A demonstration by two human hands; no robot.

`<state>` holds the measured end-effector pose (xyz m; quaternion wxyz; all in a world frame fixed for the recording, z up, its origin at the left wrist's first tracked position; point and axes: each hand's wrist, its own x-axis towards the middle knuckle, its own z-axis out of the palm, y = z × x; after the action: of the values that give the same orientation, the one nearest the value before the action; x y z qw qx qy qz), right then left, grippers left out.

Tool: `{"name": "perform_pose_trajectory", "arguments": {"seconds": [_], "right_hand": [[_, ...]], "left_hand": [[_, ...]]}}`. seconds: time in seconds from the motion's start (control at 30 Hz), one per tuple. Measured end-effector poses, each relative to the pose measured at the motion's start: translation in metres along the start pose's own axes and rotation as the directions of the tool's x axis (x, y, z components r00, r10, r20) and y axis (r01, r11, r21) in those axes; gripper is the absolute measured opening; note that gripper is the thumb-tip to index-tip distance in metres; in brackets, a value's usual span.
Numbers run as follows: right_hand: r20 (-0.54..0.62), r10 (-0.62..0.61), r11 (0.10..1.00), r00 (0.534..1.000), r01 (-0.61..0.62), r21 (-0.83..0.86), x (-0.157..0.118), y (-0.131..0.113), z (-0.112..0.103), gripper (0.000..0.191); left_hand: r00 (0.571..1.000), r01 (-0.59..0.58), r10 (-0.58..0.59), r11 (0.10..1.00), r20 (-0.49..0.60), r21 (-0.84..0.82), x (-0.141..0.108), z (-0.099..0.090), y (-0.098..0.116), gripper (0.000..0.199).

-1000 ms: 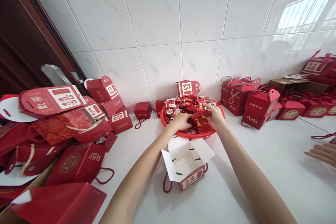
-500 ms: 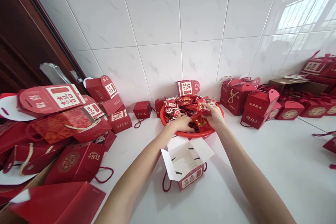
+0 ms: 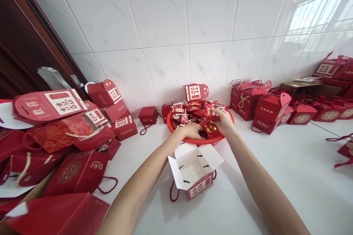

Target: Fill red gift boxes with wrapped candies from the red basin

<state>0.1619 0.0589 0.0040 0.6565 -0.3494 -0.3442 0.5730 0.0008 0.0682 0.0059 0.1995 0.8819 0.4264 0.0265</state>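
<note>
A red plastic basin (image 3: 173, 127) filled with wrapped candies (image 3: 194, 108) stands by the wall. Both hands reach into it. My left hand (image 3: 192, 130) is at the near left of the pile, its fingers curled down among the wrappers, and their tips are hidden. Across from it, my right hand (image 3: 224, 120) has its fingers closed on a shiny red candy packet (image 3: 210, 127) with gold print. In front of the basin sits an open red gift box (image 3: 193, 172), flaps spread, white inside with nothing in it, a dark red cord at its sides.
Red gift boxes (image 3: 79, 169) are heaped on the left of the white tabletop (image 3: 242, 205). More red boxes (image 3: 270, 112) line the wall at right, beside an open cardboard carton (image 3: 306, 90). A small box (image 3: 148, 115) lies left of the basin. White tiles (image 3: 165, 14) rise behind.
My left hand has sunk slightly deeper among the candies, and the red and gold packet has shifted a little beside it. The view has swung slightly; the open box stays in place.
</note>
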Motion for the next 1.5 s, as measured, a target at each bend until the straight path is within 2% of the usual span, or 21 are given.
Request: {"name": "perform_pose_trajectory", "arguments": {"seconds": [0.1,0.3,0.53,0.63,0.97,1.13,1.33,1.5], "right_hand": [[-0.001,0.004,1.0,1.0,-0.004,0.007,-0.0008,-0.0007,0.0008,0.033],[-0.011,0.006,1.0,1.0,-0.006,0.016,-0.0015,-0.0017,0.0017,0.034],[-0.012,0.008,1.0,1.0,-0.008,0.007,-0.0021,-0.0016,0.0022,0.036],[-0.01,0.003,1.0,1.0,-0.003,0.003,-0.0029,-0.0022,0.0028,0.036],[-0.005,-0.013,1.0,1.0,0.013,-0.006,-0.0037,-0.0029,0.0023,0.036],[-0.01,-0.019,1.0,1.0,0.019,0.001,-0.0022,-0.0013,0.0021,0.036],[-0.007,-0.01,1.0,1.0,0.011,0.003,-0.0028,-0.0013,0.0019,0.033],[-0.036,-0.022,1.0,0.999,0.022,0.013,-0.0043,-0.003,0.0037,0.033]], "left_hand": [[1.0,-0.016,0.017,0.999,0.024,-0.037,0.0024,0.0017,-0.0011,0.009],[0.999,-0.043,0.044,0.99,0.002,-0.133,0.0027,0.0023,-0.0018,0.012],[0.995,-0.024,0.028,0.999,0.096,-0.04,0.0025,0.0003,-0.002,0.017],[0.993,-0.027,0.029,0.999,0.113,-0.023,0.0045,0.0013,-0.0033,0.014],[0.993,-0.109,0.116,0.974,0.025,-0.2,0.006,0.005,-0.0092,0.022],[0.993,-0.112,0.114,0.983,0.007,-0.148,0.0035,0.0026,-0.0052,0.022],[0.991,-0.075,0.089,0.989,0.104,-0.131,0.0029,0.0012,-0.0037,0.016],[0.992,-0.115,0.123,0.975,0.028,-0.189,0.0008,0.0007,-0.002,0.01]]}}
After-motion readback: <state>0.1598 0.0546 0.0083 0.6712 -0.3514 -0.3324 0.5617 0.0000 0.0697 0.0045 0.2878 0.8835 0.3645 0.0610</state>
